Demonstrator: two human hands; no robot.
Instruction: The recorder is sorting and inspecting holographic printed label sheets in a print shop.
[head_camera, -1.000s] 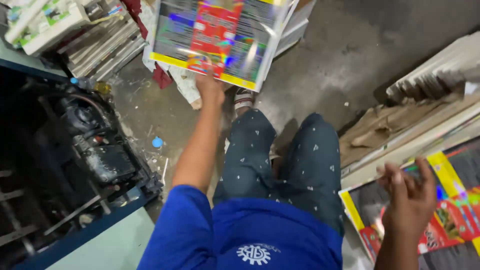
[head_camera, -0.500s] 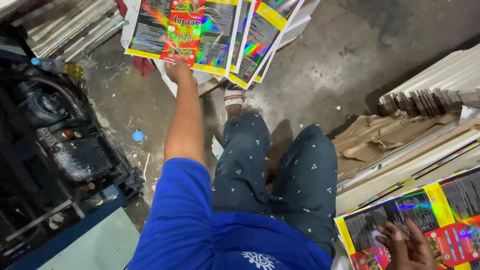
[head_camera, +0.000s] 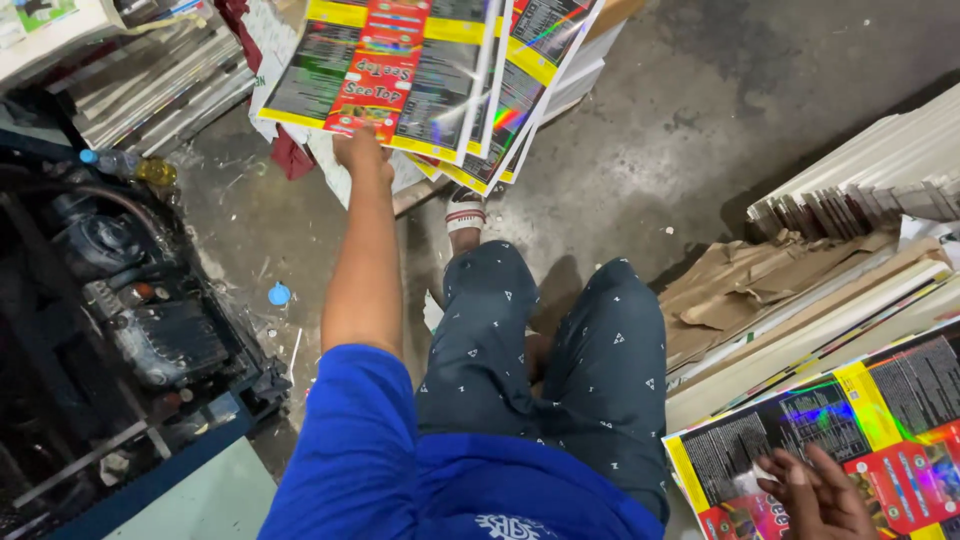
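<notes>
- Printed sheets (head_camera: 400, 75), glossy with yellow borders, a red centre panel and rainbow sheen, are lying fanned on a low stack at the top of the view, ahead of the person's knees.
- The left hand (head_camera: 360, 150) is reaching out at full arm's length and touching the near edge of the top sheet; the fingers are tucked at or under that edge, so I cannot tell whether they are pinching it or only pressing on it.
- The right hand (head_camera: 815, 495) is resting with fingers spread, not clamped, on a second pile of the same sheets (head_camera: 850, 440) at the lower right, just beside the person's leg.
- The risk I am seeing: the far sheets are sitting askew and overhanging one another, so a push from that stretched arm could be sliding several off onto the dusty concrete floor (head_camera: 680, 130).
- The slick surface could also be letting two sheets cling together and be moving as one.
- A dark machine (head_camera: 130, 320) is sitting close on the left, and a blue bottle cap (head_camera: 279, 294) is lying on the floor near it.
- The tops of both piles are running out of the frame, and what is supporting the far stack is hidden beneath it.
</notes>
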